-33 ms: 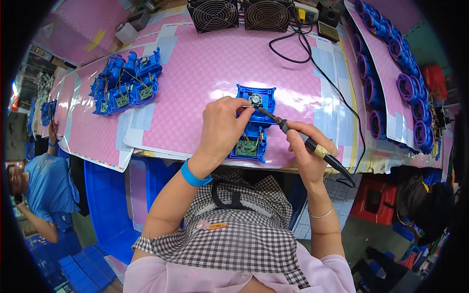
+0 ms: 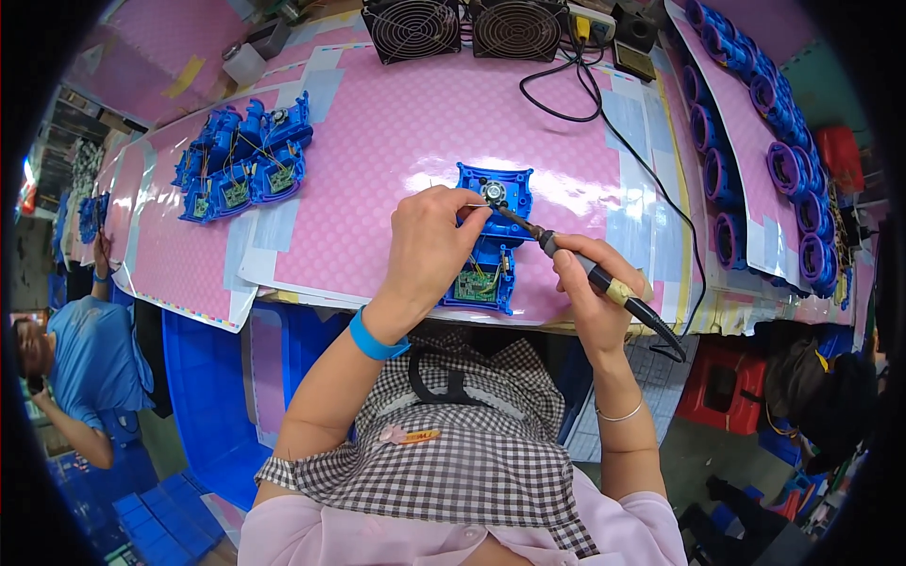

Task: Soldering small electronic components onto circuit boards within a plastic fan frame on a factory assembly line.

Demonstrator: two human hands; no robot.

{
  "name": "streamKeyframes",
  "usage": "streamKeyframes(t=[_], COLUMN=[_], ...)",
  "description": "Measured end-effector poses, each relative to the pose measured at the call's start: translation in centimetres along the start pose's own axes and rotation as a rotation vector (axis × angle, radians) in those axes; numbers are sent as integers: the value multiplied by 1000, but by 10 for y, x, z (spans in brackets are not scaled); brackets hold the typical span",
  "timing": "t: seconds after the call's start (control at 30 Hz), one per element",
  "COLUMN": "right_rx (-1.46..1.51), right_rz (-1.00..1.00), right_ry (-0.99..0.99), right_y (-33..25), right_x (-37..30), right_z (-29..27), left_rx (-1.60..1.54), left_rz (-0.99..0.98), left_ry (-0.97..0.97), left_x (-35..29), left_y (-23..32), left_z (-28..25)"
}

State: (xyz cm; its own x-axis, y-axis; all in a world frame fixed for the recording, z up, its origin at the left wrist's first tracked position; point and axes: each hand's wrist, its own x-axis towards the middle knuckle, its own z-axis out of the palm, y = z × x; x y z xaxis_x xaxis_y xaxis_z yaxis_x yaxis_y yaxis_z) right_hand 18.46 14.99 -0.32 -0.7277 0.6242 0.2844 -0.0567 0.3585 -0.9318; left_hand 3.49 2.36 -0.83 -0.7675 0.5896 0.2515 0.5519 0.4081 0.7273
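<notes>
Pen-like in my right hand (image 2: 596, 288) is a soldering iron (image 2: 578, 261) with a dark grip. Its tip reaches a round metal-centred part, which looks like a small speaker (image 2: 494, 192), in a blue plastic housing (image 2: 519, 181). My left hand (image 2: 434, 241) is pinched closed over the housing's left side, on a thin pale wire (image 2: 479, 205) that points at the iron's tip. A second blue housing part (image 2: 507, 294) with a green circuit board (image 2: 475, 284) lies just nearer to me. My left fingers and hand hide some of both parts.
A cluster of similar blue housings (image 2: 241, 160) with boards and wires lies at left. Two black fans (image 2: 412, 28) stand at the back. The iron's black cable (image 2: 651, 174) runs down the right. Blue ring-shaped parts (image 2: 788, 170) fill a rack at right. Another person (image 2: 99, 354) is at far left.
</notes>
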Motion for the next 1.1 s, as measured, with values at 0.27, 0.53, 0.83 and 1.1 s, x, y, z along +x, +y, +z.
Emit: streamKeyframes(t=[0.27, 0.53, 0.83, 1.1], right_rx=[2, 25, 229, -282], right_rz=[-83, -31, 5, -211], right_ry=[-13, 48, 104, -499], right_y=[5, 6, 5, -3], right_x=[2, -3, -16, -7], right_z=[-3, -15, -22, 0], left_rx=[18, -10, -23, -187], left_rz=[13, 9, 40, -34], left_ry=[-8, -19, 8, 199], left_x=[3, 3, 3, -11], left_y=[1, 0, -5, -28], left_z=[-3, 1, 1, -61])
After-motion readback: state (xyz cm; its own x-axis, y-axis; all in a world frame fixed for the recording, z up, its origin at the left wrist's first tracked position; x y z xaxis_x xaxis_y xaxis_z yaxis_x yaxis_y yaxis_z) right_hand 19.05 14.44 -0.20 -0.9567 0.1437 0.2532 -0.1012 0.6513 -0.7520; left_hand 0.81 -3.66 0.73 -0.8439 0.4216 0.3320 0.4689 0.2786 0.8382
